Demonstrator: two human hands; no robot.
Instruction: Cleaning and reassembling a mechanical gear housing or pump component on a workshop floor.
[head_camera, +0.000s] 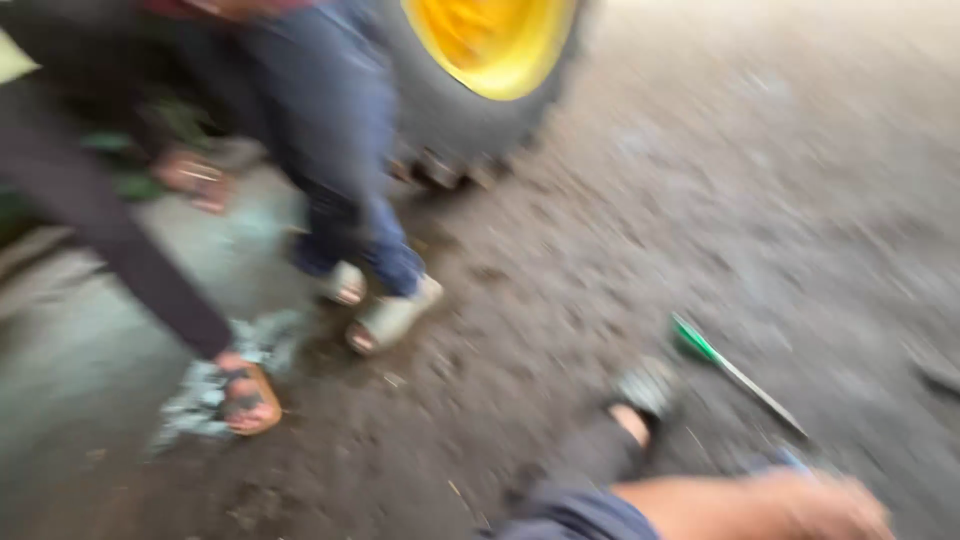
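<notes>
— Dirt ground (620, 200), blurred throughout. Whose hand is at the bottom edge?

— The wearer's hand (820, 508); which side, and whether clenched or spread, cannot be told. Just beyond lies a green-handled tool (735, 372).

— Further out?

— Two other people's sandalled feet (390, 318), then a yellow-rimmed tyre (480, 110).

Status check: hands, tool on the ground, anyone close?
Right hand low, blurred, grip unclear; left hand unseen. Green-handled tool on dirt, untouched. Two people's legs near yellow wheel.
</notes>
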